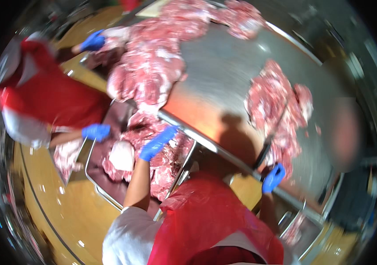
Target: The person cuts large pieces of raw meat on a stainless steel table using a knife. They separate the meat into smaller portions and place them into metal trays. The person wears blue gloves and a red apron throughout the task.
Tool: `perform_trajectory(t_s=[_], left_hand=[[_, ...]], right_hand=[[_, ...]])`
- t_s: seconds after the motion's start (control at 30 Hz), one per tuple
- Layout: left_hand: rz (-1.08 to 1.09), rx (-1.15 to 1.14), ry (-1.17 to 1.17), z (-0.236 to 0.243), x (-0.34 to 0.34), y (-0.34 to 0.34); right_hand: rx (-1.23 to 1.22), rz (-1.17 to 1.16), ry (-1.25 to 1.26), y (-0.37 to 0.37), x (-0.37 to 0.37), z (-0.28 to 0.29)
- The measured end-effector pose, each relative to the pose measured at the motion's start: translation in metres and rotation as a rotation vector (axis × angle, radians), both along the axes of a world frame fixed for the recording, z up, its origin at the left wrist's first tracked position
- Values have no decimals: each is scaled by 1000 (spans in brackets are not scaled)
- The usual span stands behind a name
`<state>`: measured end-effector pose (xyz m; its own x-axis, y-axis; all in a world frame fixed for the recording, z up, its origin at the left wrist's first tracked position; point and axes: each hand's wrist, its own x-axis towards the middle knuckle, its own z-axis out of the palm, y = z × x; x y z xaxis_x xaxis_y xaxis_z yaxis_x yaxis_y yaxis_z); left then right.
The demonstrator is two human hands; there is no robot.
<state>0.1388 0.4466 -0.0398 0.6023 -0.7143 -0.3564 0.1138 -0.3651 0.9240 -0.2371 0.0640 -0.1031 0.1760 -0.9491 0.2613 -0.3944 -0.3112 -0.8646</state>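
My left hand [157,144], in a blue glove, lies over cuts of raw meat [164,174] in a metal bin [92,170] at the table's edge. Its fingers stretch toward the steel rail. My right hand [273,178], also blue-gloved, is at the table's near edge with its fingers curled; what they hold, if anything, does not show clearly. Just left of it is a knife [262,154] with a dark handle, its blade slanting up across a large piece of meat [268,99] on the steel table [217,57].
A long heap of meat [153,62] covers the table's left side. On the left stands a co-worker in a red apron [64,95], gloved hands at the heap and the bin. A smaller metal tray [310,234] holding meat is at lower right.
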Motion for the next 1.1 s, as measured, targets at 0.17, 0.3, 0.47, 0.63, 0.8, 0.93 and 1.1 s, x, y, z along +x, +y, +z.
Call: perform_trajectory(t_s=[0.17,0.3,0.47,0.63,0.8,0.93,1.1], left_hand=[[-214,247,-40,16,-85,-45],[-33,152,39,19,-121,-57],[170,159,41,30,-139,-46],[143,89,87,1,-111,-43],[191,102,41,15,-76,-64],[116,59,-66,3,-47,-61],[91,39,-31,-2,-21,-56]], right_hand=[[202,301,30,-17,30,14],[204,524,146,-20,49,37],[149,537,347,-23,56,22],[71,471,409,-31,59,9],[159,396,439,-29,68,22],[134,306,516,-23,78,23],[64,304,409,-24,75,14]])
